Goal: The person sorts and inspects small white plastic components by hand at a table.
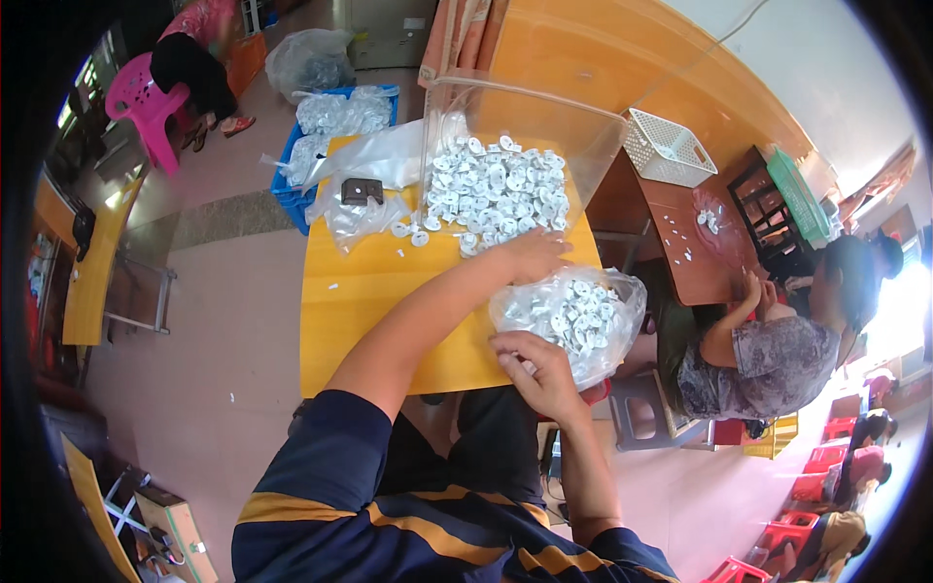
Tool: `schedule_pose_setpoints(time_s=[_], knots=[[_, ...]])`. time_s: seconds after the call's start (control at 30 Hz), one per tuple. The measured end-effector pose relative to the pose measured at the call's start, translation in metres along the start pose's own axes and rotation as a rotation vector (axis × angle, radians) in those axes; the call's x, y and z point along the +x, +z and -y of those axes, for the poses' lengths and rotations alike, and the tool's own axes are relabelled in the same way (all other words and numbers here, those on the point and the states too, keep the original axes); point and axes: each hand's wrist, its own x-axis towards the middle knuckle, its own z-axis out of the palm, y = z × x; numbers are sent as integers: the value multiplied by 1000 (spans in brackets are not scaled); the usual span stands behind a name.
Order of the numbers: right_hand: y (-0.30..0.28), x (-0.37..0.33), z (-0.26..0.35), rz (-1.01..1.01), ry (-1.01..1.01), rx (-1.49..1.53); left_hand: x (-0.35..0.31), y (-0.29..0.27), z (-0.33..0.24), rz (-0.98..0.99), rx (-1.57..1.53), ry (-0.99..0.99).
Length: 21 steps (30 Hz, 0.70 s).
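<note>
A heap of small round white plastic parts fills a clear open-fronted bin on the yellow table. My left hand reaches across to the heap's front edge, between it and a clear plastic bag of similar white parts. Its fingers stretch toward the right, and what lies under them is hidden. Beside the bag's near left side, my right hand has its fingers curled, with a small white part showing between thumb and fingers.
A dark brown box-shaped object rests on clear plastic at the table's far left. Blue crates with bagged parts stand beyond. To the right, a person sits at a brown table bearing a white basket.
</note>
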Motion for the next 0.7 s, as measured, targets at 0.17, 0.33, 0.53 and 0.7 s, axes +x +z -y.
schedule_pose_setpoints(time_s=[0.17,0.33,0.53,0.7], knots=[[13,12,-4,83,-3,95,-20,-19,0,171,-22,-36],[28,16,-5,100,2,129,-85,-15,10,-10,-124,-75],[67,9,9,-13,19,196,-170,-4,-15,-374,62,-104],[107,7,-18,-180,-131,-70,-231,-27,-45,-581,112,-215]])
